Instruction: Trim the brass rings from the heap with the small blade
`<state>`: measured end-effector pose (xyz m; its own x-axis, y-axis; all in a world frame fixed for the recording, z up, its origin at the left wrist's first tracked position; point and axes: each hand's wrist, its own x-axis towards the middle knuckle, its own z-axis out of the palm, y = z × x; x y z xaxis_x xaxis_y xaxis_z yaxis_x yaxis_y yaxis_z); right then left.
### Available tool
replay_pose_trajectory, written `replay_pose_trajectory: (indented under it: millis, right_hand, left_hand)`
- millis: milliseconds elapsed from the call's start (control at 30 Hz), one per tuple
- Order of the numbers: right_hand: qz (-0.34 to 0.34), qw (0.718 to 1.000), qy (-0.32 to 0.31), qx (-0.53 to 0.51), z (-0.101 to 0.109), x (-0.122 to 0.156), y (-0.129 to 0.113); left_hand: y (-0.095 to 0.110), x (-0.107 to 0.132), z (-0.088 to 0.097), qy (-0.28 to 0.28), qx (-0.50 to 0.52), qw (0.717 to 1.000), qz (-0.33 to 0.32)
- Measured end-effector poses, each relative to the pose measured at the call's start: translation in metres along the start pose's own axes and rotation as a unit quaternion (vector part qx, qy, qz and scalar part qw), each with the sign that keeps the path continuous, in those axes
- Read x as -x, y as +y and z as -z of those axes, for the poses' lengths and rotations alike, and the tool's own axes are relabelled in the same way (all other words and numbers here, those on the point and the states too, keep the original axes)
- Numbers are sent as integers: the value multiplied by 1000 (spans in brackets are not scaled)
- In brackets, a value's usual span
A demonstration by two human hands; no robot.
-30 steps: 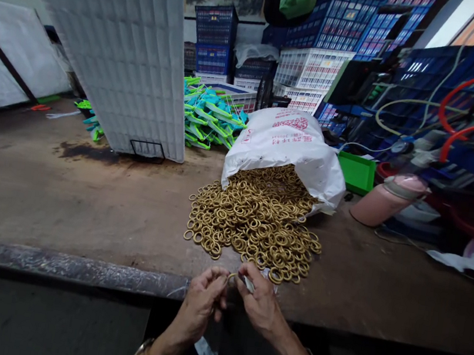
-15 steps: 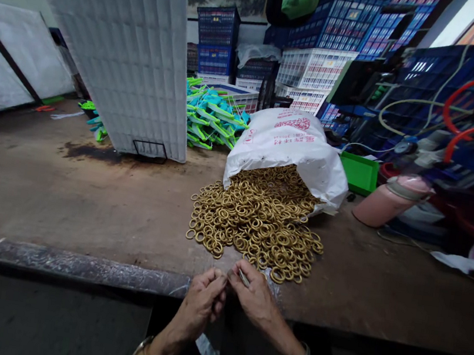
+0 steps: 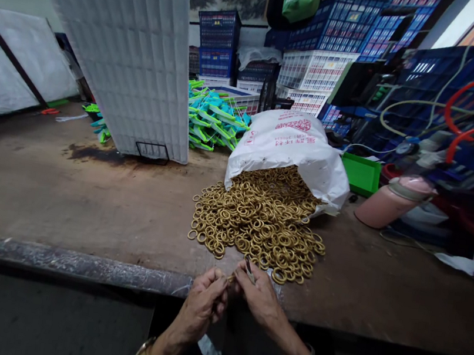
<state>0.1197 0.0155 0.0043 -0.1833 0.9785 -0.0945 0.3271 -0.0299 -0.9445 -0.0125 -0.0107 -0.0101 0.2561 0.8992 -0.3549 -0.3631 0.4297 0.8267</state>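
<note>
A heap of gold metal rings (image 3: 259, 222) spills from a white sack (image 3: 290, 144) lying on its side on the brown bench (image 3: 82, 202). At the bench's near edge my left hand (image 3: 203, 303) and my right hand (image 3: 261, 300) meet, fingers pinched together. Between the fingertips shows a small gold ring (image 3: 231, 277). My right hand also grips a thin dark metal piece (image 3: 249, 268) that sticks up toward the heap. Both hands sit just in front of the nearest rings.
A white gridded panel (image 3: 125, 60) stands upright at the back left. Behind it lie green and blue plastic parts (image 3: 212, 120). Stacked blue and white crates (image 3: 311, 64) fill the back. A green tray (image 3: 360, 173), a pink flask (image 3: 387, 203) and red hoses (image 3: 473, 118) crowd the right.
The thin metal piece in my right hand has tipped up and now points toward the ring heap. Both hands stay pinched together at the bench edge.
</note>
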Motion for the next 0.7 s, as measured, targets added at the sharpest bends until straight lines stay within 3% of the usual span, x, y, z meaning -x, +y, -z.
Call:
replay_pose_trajectory:
  millis: [100,267,700]
  right_hand:
    - [43,993,38,104,1,3,6]
    - [75,965,-21,249,2,11,6]
    - [76,934,-19,350,0,12,6]
  left_hand:
    - [4,1,-2,8,-11,1000,-13]
    - [12,3,-5,9,-55,997,-44]
    - [8,1,-4,29,-90,994,-59]
